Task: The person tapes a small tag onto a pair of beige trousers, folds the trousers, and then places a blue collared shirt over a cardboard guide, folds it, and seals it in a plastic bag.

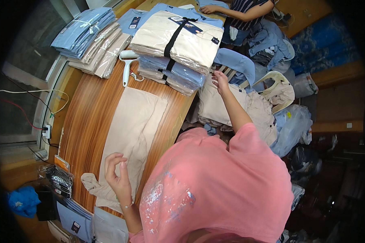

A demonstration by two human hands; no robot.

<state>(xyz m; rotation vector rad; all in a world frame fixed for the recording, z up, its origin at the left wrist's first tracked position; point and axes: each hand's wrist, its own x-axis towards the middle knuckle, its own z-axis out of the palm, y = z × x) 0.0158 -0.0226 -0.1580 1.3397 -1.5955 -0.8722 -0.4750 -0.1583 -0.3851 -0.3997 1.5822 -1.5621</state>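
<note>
The garment (129,121) lies on the table (83,121) to your left, its long axis running from the roller (126,71) past your left hand (118,175), the nearer one: half-curled, apparently empty (contact I can't tell). Your right hand (220,83), loosely open, is near the stack (189,50).

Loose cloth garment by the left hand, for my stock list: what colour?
The garment is pale beige, clearest in the head view.

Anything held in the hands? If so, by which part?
Nothing visibly held. Left hand: loosely curled at the beige garment. Right hand: loosely open beside the strapped stack of bagged garments; contact unclear.
</note>
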